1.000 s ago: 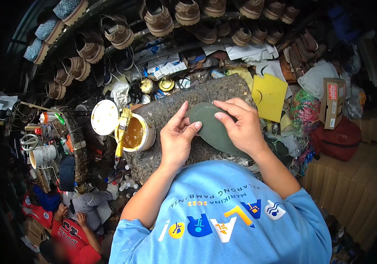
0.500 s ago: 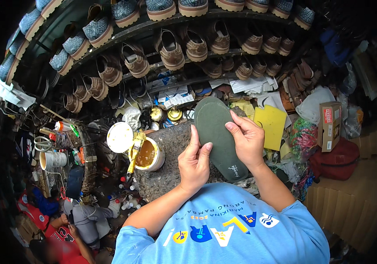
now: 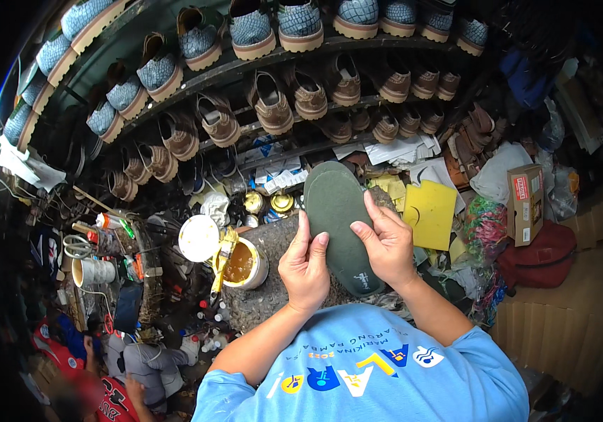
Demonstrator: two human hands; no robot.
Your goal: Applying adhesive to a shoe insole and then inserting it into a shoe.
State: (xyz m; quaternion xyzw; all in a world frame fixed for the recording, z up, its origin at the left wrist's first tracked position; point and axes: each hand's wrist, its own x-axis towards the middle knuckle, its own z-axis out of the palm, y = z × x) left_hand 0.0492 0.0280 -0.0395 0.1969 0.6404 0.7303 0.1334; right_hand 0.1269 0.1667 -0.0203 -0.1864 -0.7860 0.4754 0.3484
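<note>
Between my hands is a dark green shoe insole (image 3: 334,211), its rounded wide end pointing away from me and a pale printed mark near the narrower end. My left hand (image 3: 304,271) grips its left edge, thumb on the upper face. On the right edge my right hand (image 3: 388,246) pinches it, thumb on top and fingers mostly along the side. Left of my left hand stands a white tub (image 3: 261,271) of amber glue. A glue-caked yellow brush (image 3: 223,260) lies across its rim beside a round white lid (image 3: 199,238). Beneath them is a rough grey block (image 3: 249,309).
Shelves of brown shoes (image 3: 273,105) and blue patterned shoes (image 3: 301,28) curve across the back. A yellow sheet (image 3: 429,214), a cardboard box (image 3: 526,204) and a red bag (image 3: 541,257) lie right. Lower left, a person in red (image 3: 115,397) sits near a cluttered bench with a white cup (image 3: 94,272).
The insole has swung slightly more upright and shifted a little left, with both hands still holding it. The whole view has shifted slightly. The person at lower left has moved their arms.
</note>
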